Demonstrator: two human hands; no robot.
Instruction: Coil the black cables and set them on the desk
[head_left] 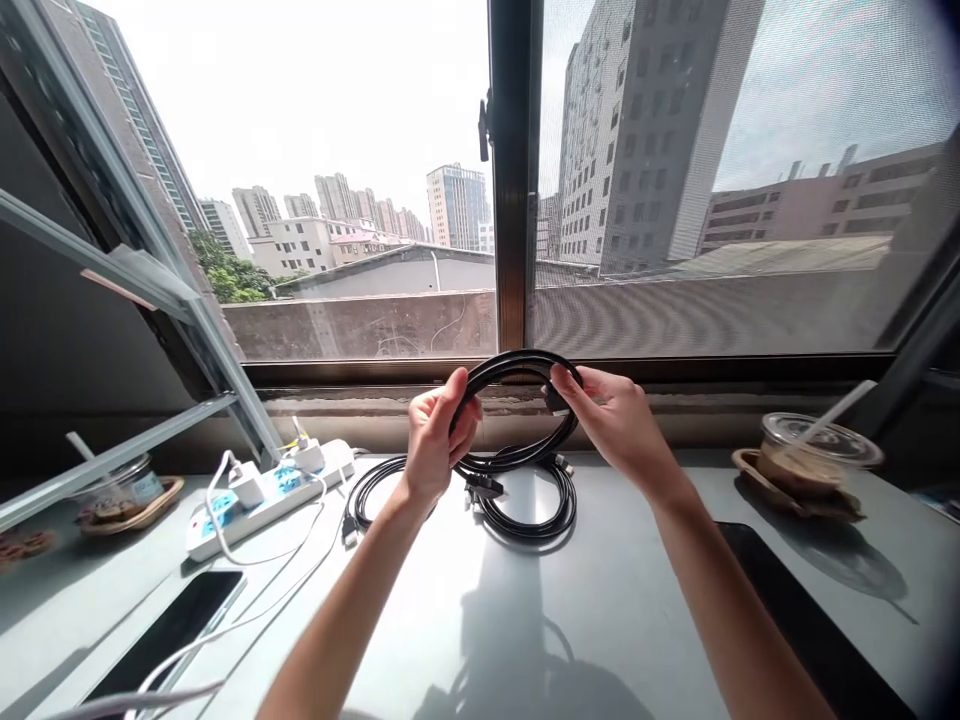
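Note:
A coiled black cable (517,462) is held up in front of the window, above the table. My left hand (436,430) is closed round the left side of the loop, thumb on top. At the upper right of the loop, my right hand (611,415) pinches the cable near a dark connector (556,400). Beneath, on the table, lies a second coiled black cable (532,530) with a dark connector (484,486). A third black coil (364,495) rests to the left, partly hidden behind my left wrist; its plug (350,530) points forward.
A white power strip (270,500) with chargers and white cords stands left, near a phone (165,640). Drink cups sit in cardboard holders at left (135,510) and right (799,485). A flat black object (810,620) lies under my right forearm. Metal framing (217,350) rises at left.

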